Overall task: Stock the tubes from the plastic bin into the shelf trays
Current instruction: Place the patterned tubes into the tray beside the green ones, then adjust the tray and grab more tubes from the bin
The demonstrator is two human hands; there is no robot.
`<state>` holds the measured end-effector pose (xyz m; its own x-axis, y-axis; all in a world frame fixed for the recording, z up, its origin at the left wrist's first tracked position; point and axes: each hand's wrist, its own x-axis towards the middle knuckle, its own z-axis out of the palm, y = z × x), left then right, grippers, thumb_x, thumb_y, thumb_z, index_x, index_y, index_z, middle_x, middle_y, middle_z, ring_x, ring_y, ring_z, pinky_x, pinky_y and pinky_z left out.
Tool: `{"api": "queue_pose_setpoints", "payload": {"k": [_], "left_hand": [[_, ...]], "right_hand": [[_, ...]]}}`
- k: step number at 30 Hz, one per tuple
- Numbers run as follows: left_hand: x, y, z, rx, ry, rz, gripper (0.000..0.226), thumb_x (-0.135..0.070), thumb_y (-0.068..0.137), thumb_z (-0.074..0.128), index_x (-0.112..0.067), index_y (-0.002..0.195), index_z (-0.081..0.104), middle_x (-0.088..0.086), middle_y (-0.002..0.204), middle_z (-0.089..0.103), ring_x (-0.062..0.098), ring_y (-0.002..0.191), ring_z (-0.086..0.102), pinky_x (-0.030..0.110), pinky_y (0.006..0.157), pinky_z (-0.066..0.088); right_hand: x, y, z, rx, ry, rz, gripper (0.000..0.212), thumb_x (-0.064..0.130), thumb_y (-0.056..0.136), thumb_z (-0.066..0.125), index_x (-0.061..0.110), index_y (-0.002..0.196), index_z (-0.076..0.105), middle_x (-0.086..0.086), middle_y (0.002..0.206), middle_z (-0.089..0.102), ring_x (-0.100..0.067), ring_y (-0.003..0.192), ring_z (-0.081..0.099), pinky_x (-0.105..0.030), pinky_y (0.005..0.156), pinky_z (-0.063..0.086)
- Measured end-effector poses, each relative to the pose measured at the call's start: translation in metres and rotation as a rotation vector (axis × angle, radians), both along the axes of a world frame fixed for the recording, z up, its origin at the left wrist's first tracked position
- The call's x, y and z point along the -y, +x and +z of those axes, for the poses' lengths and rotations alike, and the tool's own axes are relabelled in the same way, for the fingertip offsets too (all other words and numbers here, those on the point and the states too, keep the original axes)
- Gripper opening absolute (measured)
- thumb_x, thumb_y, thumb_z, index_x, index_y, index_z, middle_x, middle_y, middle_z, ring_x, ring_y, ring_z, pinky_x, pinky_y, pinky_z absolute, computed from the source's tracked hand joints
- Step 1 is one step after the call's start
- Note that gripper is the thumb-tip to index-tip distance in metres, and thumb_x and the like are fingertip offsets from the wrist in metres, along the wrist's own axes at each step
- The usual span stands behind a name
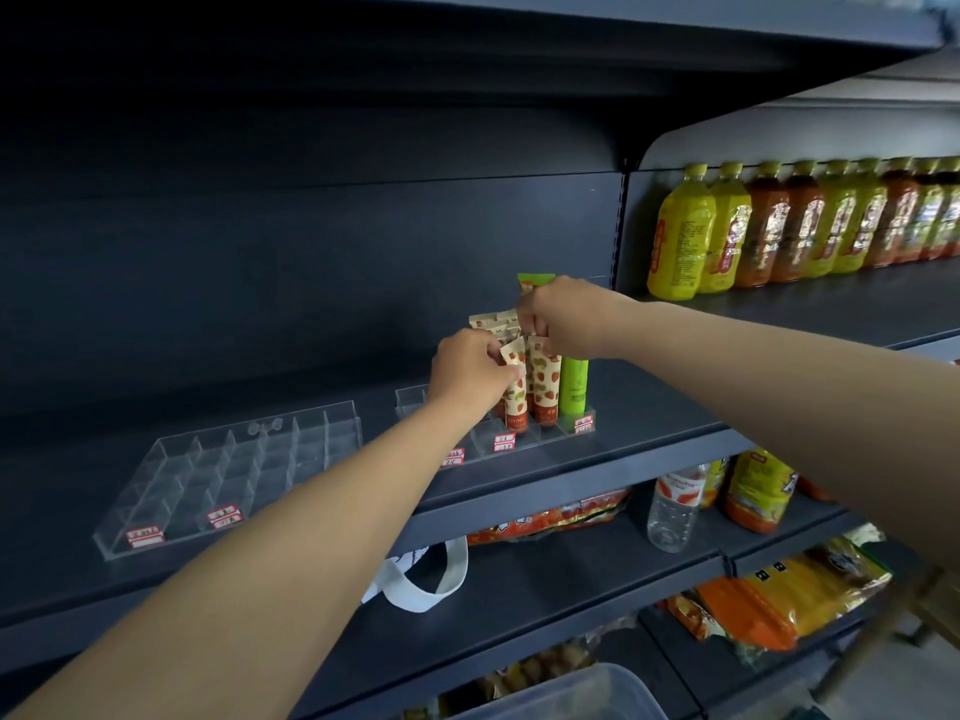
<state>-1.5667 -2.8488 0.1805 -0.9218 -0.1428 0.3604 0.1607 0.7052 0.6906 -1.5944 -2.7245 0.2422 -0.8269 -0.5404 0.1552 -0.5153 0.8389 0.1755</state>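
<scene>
Several cream tubes with a strawberry print [545,389] and a green tube [573,388] stand upright in a clear shelf tray [524,441] on the dark shelf. My left hand [470,368] pinches the top of one strawberry tube [516,394] at the tray's front. My right hand [563,319] grips the tops of tubes further back, a green tube end [535,282] showing above it. A second clear tray [228,475] with many small compartments lies to the left, holding no tubes. The plastic bin [566,693] sits low at the bottom edge.
Yellow and orange drink bottles [800,226] line the shelf to the right. The lower shelf [519,579] carries a white bag strap [421,584], snack packs [550,517], a clear bottle [672,506] and orange-yellow packets [779,600].
</scene>
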Motion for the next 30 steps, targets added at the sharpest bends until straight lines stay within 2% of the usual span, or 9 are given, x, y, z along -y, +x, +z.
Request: {"api": "queue_pose_setpoints", "payload": {"k": [6, 10, 13, 16, 19, 23, 30], "left_hand": [[0.001, 0.0, 0.003, 0.0, -0.015, -0.001, 0.022, -0.019, 0.077, 0.075, -0.006, 0.094, 0.07, 0.006, 0.091, 0.069, 0.019, 0.083, 0.065, 0.031, 0.074, 0.055], [0.003, 0.0, 0.005, -0.007, -0.02, -0.009, 0.022, -0.02, 0.076, 0.076, -0.008, 0.094, 0.07, 0.004, 0.094, 0.069, 0.016, 0.083, 0.063, 0.026, 0.071, 0.051], [0.006, 0.002, 0.008, -0.024, -0.033, -0.022, 0.023, -0.02, 0.075, 0.077, -0.009, 0.094, 0.07, 0.004, 0.094, 0.068, 0.016, 0.084, 0.062, 0.027, 0.074, 0.051], [0.011, 0.008, 0.009, -0.056, -0.079, -0.04, 0.032, -0.022, 0.074, 0.077, -0.011, 0.102, 0.067, 0.004, 0.101, 0.065, 0.017, 0.093, 0.061, 0.03, 0.081, 0.052], [0.017, 0.02, 0.008, -0.061, -0.186, -0.064, 0.049, -0.025, 0.073, 0.077, -0.014, 0.118, 0.058, 0.004, 0.118, 0.057, 0.019, 0.107, 0.054, 0.03, 0.089, 0.047], [0.028, 0.048, -0.002, -0.081, -0.346, -0.072, 0.068, -0.036, 0.072, 0.077, -0.018, 0.13, 0.046, 0.001, 0.128, 0.045, 0.018, 0.12, 0.043, 0.028, 0.092, 0.038], [0.046, 0.118, -0.054, -0.136, -0.492, -0.115, 0.068, -0.036, 0.077, 0.072, -0.021, 0.135, 0.039, -0.004, 0.13, 0.037, 0.014, 0.123, 0.035, 0.026, 0.098, 0.033]], "right_hand": [[-0.002, 0.0, 0.001, 0.0, -0.019, 0.017, 0.035, 0.0, 0.086, 0.055, 0.01, 0.119, 0.059, -0.006, 0.116, 0.062, -0.022, 0.104, 0.056, -0.025, 0.074, 0.041], [-0.004, 0.002, 0.003, -0.003, -0.027, 0.048, 0.035, 0.006, 0.085, 0.061, 0.012, 0.12, 0.058, -0.005, 0.116, 0.062, -0.022, 0.106, 0.055, -0.03, 0.084, 0.048], [-0.006, 0.006, 0.006, -0.012, -0.052, 0.061, 0.037, 0.011, 0.084, 0.063, 0.012, 0.12, 0.057, -0.005, 0.115, 0.061, -0.021, 0.106, 0.054, -0.032, 0.085, 0.049], [-0.009, 0.015, 0.006, -0.033, -0.076, 0.075, 0.041, 0.016, 0.083, 0.065, 0.013, 0.122, 0.054, -0.006, 0.116, 0.061, -0.023, 0.105, 0.056, -0.035, 0.086, 0.051], [-0.014, 0.027, 0.001, -0.057, -0.108, 0.079, 0.052, 0.024, 0.08, 0.068, 0.017, 0.128, 0.048, -0.005, 0.121, 0.06, -0.024, 0.107, 0.057, -0.036, 0.086, 0.05], [-0.02, 0.049, -0.017, -0.115, -0.169, 0.087, 0.065, 0.032, 0.074, 0.071, 0.018, 0.132, 0.044, -0.005, 0.127, 0.054, -0.025, 0.117, 0.049, -0.041, 0.094, 0.046], [-0.021, 0.099, -0.082, -0.118, -0.235, 0.113, 0.075, 0.045, 0.07, 0.075, 0.017, 0.132, 0.044, -0.003, 0.128, 0.046, -0.023, 0.119, 0.041, -0.038, 0.098, 0.042]]}}
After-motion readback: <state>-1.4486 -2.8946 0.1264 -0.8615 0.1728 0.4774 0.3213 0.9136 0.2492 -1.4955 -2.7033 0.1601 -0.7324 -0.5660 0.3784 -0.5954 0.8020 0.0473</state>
